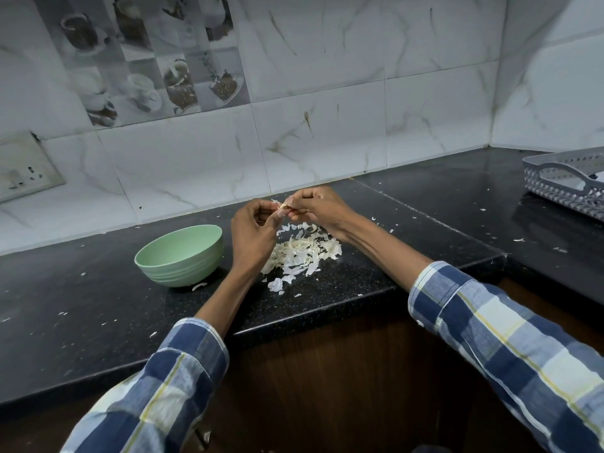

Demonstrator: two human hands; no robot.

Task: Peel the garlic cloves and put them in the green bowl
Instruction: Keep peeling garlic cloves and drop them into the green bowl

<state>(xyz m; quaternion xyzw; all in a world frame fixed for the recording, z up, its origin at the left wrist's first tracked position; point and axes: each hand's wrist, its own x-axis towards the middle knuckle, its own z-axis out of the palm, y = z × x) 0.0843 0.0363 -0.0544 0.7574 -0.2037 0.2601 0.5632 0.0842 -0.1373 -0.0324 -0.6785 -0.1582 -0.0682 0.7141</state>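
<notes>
Above the black counter, my left hand (253,228) and my right hand (318,207) meet, both pinching one small garlic clove (283,209) with papery skin sticking off it. Under the hands lies a heap of white garlic peels (302,253). The green bowl (179,255) stands upright on the counter just left of my left wrist; its inside is hidden from this angle.
A grey perforated plastic basket (568,184) sits at the far right on the counter (98,308). Small peel scraps are scattered over the counter. The counter edge steps inward near my right forearm. A wall socket plate (23,165) is at the left.
</notes>
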